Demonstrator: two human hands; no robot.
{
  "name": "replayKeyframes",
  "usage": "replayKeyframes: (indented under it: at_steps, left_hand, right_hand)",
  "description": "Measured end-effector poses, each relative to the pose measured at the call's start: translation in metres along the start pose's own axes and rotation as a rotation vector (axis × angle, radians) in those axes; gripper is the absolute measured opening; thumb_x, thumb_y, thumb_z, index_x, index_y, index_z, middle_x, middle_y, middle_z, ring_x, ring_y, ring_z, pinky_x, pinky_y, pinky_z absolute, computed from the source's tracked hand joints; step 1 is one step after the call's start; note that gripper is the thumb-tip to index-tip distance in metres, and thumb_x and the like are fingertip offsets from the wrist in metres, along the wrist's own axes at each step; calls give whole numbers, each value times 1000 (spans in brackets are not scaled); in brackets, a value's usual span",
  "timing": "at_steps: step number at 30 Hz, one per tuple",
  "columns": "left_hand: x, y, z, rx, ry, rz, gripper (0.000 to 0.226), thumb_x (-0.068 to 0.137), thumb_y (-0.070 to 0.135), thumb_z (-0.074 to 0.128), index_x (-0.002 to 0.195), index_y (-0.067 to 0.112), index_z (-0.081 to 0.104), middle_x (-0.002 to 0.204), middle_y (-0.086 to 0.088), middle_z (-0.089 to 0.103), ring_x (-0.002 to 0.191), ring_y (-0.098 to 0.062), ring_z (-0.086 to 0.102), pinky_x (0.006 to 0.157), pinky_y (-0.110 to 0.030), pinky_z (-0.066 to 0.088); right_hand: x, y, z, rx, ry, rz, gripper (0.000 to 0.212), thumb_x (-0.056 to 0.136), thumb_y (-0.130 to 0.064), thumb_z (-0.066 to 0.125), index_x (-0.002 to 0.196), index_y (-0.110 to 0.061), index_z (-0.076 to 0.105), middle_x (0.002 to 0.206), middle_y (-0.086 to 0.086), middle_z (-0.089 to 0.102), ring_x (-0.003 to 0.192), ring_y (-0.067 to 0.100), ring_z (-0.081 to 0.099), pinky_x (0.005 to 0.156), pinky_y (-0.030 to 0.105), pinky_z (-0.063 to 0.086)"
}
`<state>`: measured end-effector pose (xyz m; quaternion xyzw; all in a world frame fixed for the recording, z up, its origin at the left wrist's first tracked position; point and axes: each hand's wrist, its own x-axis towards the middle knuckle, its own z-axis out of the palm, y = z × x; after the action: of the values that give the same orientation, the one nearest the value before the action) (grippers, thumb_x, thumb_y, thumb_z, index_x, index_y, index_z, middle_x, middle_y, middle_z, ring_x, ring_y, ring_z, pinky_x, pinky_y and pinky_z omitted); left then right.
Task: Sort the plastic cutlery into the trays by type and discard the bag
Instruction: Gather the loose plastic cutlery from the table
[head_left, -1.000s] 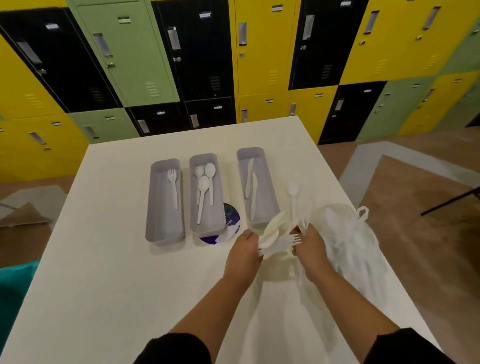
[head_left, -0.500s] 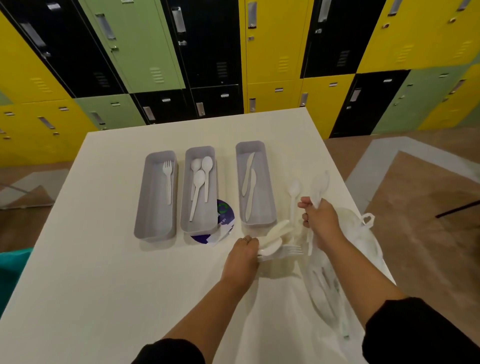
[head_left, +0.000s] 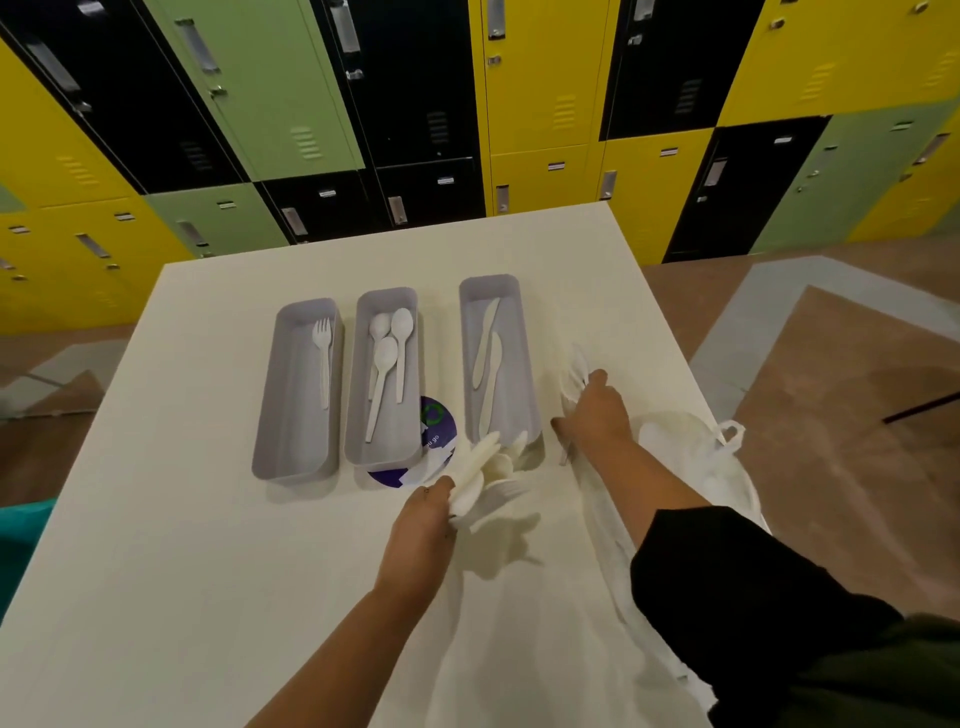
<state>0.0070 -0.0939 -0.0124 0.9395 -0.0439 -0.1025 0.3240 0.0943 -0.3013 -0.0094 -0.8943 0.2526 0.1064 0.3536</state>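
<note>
The sorting step is in hand, judging by how things lie; the left hand (head_left: 421, 525) is curling its fingers round a fanned bundle of white cutlery (head_left: 485, 470), holding it just above the table (head_left: 208, 571); the pieces in it are blurring together, so their types cannot be told apart; the right hand (head_left: 592, 415) is reaching forward and pinching one or more white utensils (head_left: 574, 374), too pale and blurred to name, with a thin handle showing below the palm; three grey trays are standing ahead of the hands; the fork tray (head_left: 291, 447), farthest to the left of the left hand, is holding one fork; the spoon tray (head_left: 363, 441), just ahead and left of the left hand, is holding three spoons; the knife tray (head_left: 524, 374), lying between the two hands and just ahead of them, is holding two knives; a purple round label (head_left: 441, 426) is peeking out between the spoon and knife trays, just ahead of the left hand; the plastic bag (head_left: 696, 467) is lying slack to the right of the right forearm, reaching toward the near table edge, so discarding it is not yet due; the next move is probably calling for the right hand to identify what it is pinching and lower it into the matching tray, while the left hand is keeping the bundle together for further picking.
</note>
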Motion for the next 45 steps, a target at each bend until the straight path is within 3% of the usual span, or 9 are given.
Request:
replayKeyframes:
  at_steps: [4,9,16,20,26,28,31,36,45]
  left_hand:
    - [1,10,-11,-157,43,-31,19,89,5,54,96,21,49,85,-1,61,79,-16,59,64,-18,45]
    - [6,10,-30,-215,115,-93,21,87,-1,54,99,16,50,83,-2,61,76,-18,59,61,-15,43]
    - [-6,-7,-52,-233,229,-142,25,89,2,53,104,16,39,81,4,51,71,-15,52,54,-14,37]
    - [-19,-16,-59,-262,268,-251,38,90,8,56,125,12,41,97,-1,55,81,-21,55,65,-23,41]
    - [-36,-30,-65,-216,299,-319,16,91,22,57,102,11,61,83,-1,60,75,-19,56,69,-25,40]
    - [-41,-36,-67,-215,280,-326,16,90,26,59,95,11,62,79,0,60,73,-19,57,68,-25,40]
    - [-50,-47,-64,-125,153,-278,29,79,36,71,89,10,61,76,1,63,72,-20,60,65,-29,45]
    - [-71,-62,-41,127,-131,-197,45,70,45,75,90,13,51,86,-2,63,80,-23,58,67,-33,44]
    - [-60,-63,-67,-615,38,-408,15,93,21,53,80,13,52,71,-3,55,58,-15,47,57,-27,43]
  right_hand:
    - [0,2,2,4,13,15,57,82,-9,68,126,2,33,126,23,52,114,36,55,89,35,46]
    - [6,8,-3,96,137,-19,32,90,-13,56,114,6,49,116,22,59,104,32,58,61,22,33]
    - [26,11,-4,-42,283,151,40,97,-15,42,127,11,36,135,29,38,123,39,41,103,39,32]
    - [26,4,1,-19,168,123,38,97,-12,42,128,10,38,136,27,39,124,36,43,103,36,34]
    - [11,0,6,292,93,111,23,96,-13,44,114,2,45,121,26,57,105,37,60,87,41,51]
    - [0,0,8,481,98,105,6,95,-8,44,101,-7,42,105,20,61,80,28,64,65,30,58]
    - [-23,-1,15,590,113,58,10,95,-3,38,89,-10,40,83,4,53,53,10,54,38,12,42]
    - [-66,0,35,496,160,-35,7,91,-7,48,96,-4,45,94,14,57,67,25,53,65,38,49]
    - [-149,-27,65,823,-285,75,13,88,-7,51,96,-16,53,80,1,49,59,13,40,57,25,38]
